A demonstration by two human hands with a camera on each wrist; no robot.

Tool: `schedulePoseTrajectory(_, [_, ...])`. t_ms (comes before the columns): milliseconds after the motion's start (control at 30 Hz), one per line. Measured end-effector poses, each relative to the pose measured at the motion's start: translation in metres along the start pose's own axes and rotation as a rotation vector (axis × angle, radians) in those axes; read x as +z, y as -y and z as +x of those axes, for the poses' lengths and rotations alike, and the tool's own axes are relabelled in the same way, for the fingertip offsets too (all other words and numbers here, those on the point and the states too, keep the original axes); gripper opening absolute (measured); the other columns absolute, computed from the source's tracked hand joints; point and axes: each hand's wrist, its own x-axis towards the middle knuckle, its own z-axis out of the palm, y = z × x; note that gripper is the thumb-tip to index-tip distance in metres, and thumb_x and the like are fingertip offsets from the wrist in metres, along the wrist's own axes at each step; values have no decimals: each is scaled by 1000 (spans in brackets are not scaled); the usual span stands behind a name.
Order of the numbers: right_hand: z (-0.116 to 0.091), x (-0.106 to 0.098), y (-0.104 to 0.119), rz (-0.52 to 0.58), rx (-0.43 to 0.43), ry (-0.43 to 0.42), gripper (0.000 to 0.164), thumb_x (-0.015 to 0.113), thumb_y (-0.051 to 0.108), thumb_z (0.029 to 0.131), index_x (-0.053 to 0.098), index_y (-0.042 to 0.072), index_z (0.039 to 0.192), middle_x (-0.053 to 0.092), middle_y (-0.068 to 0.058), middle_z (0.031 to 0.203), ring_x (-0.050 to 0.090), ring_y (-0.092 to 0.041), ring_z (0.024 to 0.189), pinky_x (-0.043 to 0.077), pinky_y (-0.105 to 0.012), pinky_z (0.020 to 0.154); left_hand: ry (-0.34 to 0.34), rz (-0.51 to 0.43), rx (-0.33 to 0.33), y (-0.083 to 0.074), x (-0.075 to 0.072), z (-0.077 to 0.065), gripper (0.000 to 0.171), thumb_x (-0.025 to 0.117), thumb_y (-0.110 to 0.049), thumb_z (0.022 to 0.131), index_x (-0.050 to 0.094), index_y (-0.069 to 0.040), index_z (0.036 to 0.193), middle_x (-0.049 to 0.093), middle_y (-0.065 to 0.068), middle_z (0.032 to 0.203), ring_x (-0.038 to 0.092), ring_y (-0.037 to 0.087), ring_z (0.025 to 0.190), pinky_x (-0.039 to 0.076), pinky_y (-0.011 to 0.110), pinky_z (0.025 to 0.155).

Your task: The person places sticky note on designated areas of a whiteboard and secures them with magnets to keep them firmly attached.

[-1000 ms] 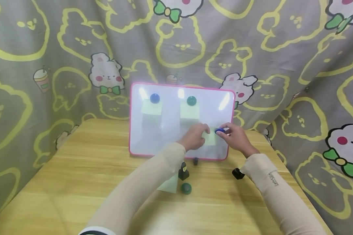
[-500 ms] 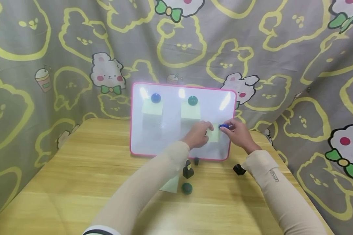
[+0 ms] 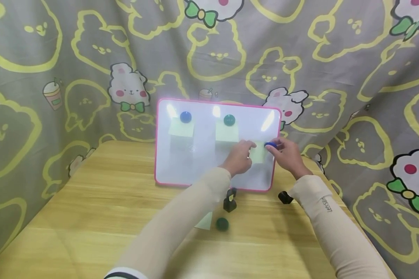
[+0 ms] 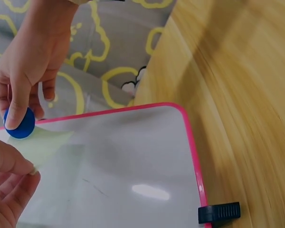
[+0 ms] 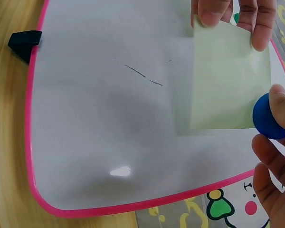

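L hand (image 3: 239,158) pinches note (image 5: 230,80), R hand (image 3: 289,156) grips blue magnet (image 5: 266,119), green magnet (image 3: 222,224) sits nearer on tbl (image 3: 241,254), L sleeve (image 3: 181,207) part-blocking another note (image 3: 205,221) left of it.

Pale green sheet (image 3: 205,222), near: partly hidden by left sleeve (image 3: 176,211). Lettering (image 3: 326,204), right sleeve (image 3: 338,228): too small to read. Blue magnet (image 5: 266,118): partly covered by right hand (image 3: 289,155). Left hand (image 3: 239,158): cut off, left wrist view. Whiteboard (image 4: 133,156): likewise cropped there.

The wood-grain desk (image 3: 73,217) is supporting a pink-framed whiteboard (image 3: 181,159), standing near the far edge. Between the side edges, a round green disc (image 3: 222,224) is lying beside partly hidden pale-green paper (image 3: 205,222).
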Motion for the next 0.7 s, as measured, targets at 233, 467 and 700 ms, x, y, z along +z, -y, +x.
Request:
schedulePoseTrajectory(233, [6, -4, -4, -1, 11, -17, 34, 62, 31, 95, 63, 0, 109, 64, -20, 107, 61, -35, 98, 55, -47, 74, -24, -39, -56, -6, 4, 2, 46, 61, 5, 82, 57, -3, 127, 59, 7, 104, 55, 16, 90, 46, 22, 84])
schedulePoseTrajectory(467, [12, -8, -4, -1, 49, -17, 40, 62, 33, 95, 61, -2, 114, 63, -21, 111, 60, -36, 102, 54, -48, 78, -38, -90, -74, -11, 8, 3, 42, 61, 0, 85, 57, -2, 127, 59, 8, 107, 55, 16, 92, 45, 20, 83])
schedulePoseTrajectory(700, [13, -8, -3, 6, 47, -34, 36, 63, 28, 94, 60, -2, 114, 62, -20, 110, 60, -35, 99, 54, -43, 74, -67, -180, -123, -14, 12, 5, 35, 60, -10, 91, 59, -1, 125, 59, 9, 106, 58, 16, 93, 47, 18, 77])
